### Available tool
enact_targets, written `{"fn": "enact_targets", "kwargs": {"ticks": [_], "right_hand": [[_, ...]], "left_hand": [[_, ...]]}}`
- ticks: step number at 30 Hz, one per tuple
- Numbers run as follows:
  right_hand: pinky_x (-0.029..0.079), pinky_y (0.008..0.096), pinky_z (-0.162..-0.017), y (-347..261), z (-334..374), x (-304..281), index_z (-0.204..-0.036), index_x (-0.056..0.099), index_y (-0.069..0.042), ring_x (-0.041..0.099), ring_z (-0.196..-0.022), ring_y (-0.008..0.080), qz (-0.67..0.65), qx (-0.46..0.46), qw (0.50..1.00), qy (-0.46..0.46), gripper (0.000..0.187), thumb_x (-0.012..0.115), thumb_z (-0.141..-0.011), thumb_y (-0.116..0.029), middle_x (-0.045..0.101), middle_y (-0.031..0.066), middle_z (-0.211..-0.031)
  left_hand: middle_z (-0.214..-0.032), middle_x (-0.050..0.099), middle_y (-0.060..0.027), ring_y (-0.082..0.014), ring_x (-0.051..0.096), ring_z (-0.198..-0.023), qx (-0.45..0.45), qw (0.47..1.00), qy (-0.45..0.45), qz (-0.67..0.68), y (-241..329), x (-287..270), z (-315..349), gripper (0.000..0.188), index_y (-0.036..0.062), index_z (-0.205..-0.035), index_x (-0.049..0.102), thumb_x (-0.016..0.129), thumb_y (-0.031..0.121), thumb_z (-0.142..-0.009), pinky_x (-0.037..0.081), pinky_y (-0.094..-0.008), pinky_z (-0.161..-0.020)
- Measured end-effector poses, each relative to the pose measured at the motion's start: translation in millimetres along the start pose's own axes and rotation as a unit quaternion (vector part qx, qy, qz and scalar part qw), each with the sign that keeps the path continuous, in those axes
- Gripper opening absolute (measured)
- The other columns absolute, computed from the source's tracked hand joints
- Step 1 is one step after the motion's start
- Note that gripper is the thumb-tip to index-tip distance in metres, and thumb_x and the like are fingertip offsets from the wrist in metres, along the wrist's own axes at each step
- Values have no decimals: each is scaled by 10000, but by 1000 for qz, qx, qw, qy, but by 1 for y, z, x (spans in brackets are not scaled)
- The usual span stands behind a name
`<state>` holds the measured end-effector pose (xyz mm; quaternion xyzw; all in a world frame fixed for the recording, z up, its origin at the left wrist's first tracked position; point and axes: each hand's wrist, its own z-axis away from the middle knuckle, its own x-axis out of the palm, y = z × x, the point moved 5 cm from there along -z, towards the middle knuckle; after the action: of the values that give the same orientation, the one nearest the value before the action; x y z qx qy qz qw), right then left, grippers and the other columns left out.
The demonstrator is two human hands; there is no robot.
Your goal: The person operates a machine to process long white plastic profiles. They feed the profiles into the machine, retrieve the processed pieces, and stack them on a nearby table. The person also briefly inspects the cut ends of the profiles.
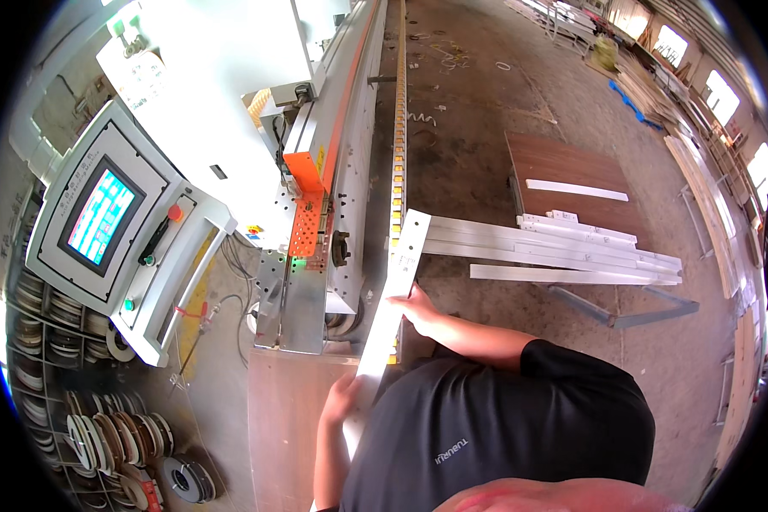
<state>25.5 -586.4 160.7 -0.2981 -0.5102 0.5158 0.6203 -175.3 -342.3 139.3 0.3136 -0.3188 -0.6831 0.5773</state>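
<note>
A long, narrow white board (398, 277) slants in front of my body, its far end near the machine's roller rail. My right hand (416, 309) grips its right edge about midway along. Lower down, my left hand (342, 398) is closed around the left edge, with some fingers hidden by the board. Small dark holes and faint marks show near the board's far end. Just left of it is the machine's infeed end, with an orange perforated guard (307, 224) above a metal bed (303, 320).
More white strips (563, 243) lie stacked to the right, near a brown panel (563, 166) and a grey metal frame (627, 318). A control console (102, 226) with a lit screen stands left. Edge-band rolls (115, 439) fill a rack below it. The roller rail (398, 145) runs far ahead.
</note>
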Motion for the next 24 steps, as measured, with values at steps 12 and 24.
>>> {"fn": "enact_targets", "kwargs": {"ticks": [12, 24], "right_hand": [[590, 354, -878, 3, -2, -20, -1251, 686, -7, 725, -1005, 183, 7, 70, 995, 65, 377, 817, -919, -127, 753, 80, -1140], [587, 338, -754, 8, 9, -29, -1087, 760, -2, 733, -848, 171, -29, 50, 996, 67, 282, 842, -880, -175, 773, 77, -972]], "left_hand": [[-1066, 784, -214, -382, 740, -1072, 18, 980, 136, -147, 11, 36, -38, 563, 79, -1192, 786, 572, 572, -1028, 539, -461, -951], [-979, 768, -222, -456, 729, -936, 99, 902, 179, -380, 60, 47, -11, 461, 167, -1096, 776, 477, 517, -1064, 564, -555, -843]]}}
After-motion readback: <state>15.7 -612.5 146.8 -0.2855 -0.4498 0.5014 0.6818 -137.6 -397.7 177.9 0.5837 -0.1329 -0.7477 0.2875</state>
